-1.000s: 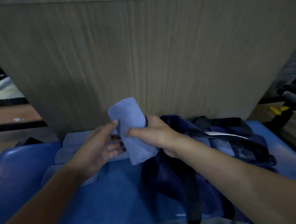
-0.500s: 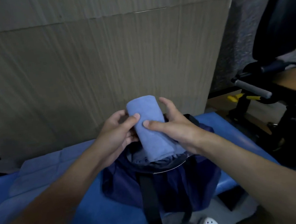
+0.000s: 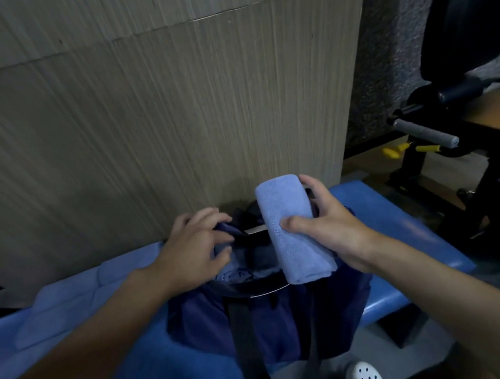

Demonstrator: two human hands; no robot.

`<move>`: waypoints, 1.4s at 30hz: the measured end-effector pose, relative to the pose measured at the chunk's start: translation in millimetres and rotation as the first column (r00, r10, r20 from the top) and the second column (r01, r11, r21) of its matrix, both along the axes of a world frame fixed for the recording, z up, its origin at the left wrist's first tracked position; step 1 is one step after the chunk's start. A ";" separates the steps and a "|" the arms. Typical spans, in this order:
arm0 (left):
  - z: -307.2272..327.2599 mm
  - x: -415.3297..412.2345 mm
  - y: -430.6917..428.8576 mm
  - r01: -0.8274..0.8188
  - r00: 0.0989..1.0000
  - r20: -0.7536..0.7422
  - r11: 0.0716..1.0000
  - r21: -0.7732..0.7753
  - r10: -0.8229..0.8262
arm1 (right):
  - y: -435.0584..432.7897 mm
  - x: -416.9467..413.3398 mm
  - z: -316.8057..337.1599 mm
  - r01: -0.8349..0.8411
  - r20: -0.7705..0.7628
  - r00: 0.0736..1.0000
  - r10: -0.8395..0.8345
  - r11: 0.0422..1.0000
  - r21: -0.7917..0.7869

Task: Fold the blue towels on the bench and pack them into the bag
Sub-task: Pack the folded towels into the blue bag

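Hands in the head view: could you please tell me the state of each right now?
Left hand: grips the rim of the navy bag.
Right hand: holds the folded blue towel.

Wood-grain wall panel (image 3: 159, 121), black exercise machine (image 3: 450, 95)

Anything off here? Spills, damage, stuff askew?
Nothing stands out. The right hand holds a folded towel above the open bag, whose rim the left hand grips. The bag sits slumped on the bench; more towels lie flat at its left. No spill or damage shows.
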State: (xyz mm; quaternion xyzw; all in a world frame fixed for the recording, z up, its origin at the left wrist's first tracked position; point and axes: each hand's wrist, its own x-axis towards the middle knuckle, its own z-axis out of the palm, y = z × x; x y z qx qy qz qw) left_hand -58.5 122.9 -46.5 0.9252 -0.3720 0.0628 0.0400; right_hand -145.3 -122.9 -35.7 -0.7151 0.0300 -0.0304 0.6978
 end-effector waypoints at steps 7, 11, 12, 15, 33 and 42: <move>0.4 5.3 -4.0 -0.061 0.993 0.095 0.991 -0.121 0.073 | 4.7 -10.4 -3.7 -0.114 0.015 0.993 0.115 0.993 -0.022; 6.1 10.0 -5.4 -0.114 0.984 0.116 0.975 -0.189 0.137 | 16.1 -12.8 -12.0 -0.187 0.042 0.980 0.192 0.977 -0.102; 6.2 10.3 -4.5 -0.134 0.980 0.122 0.973 -0.189 0.159 | 19.5 -10.7 -14.9 -0.188 0.033 0.981 0.193 0.976 -0.112; 1.3 12.0 1.4 -0.187 0.967 0.146 0.972 -0.145 0.207 | 28.1 4.3 -23.9 -0.170 -0.043 0.985 0.167 0.982 -0.087; -4.4 12.2 40.9 -0.180 0.977 0.100 0.978 -0.101 0.190 | 117.9 119.5 -60.6 -0.006 -0.215 0.976 0.017 0.999 0.052; -9.3 11.5 46.9 -0.121 0.987 0.091 0.982 -0.145 0.135 | 158.2 139.3 -80.6 -0.107 -0.233 0.968 0.096 0.994 -0.034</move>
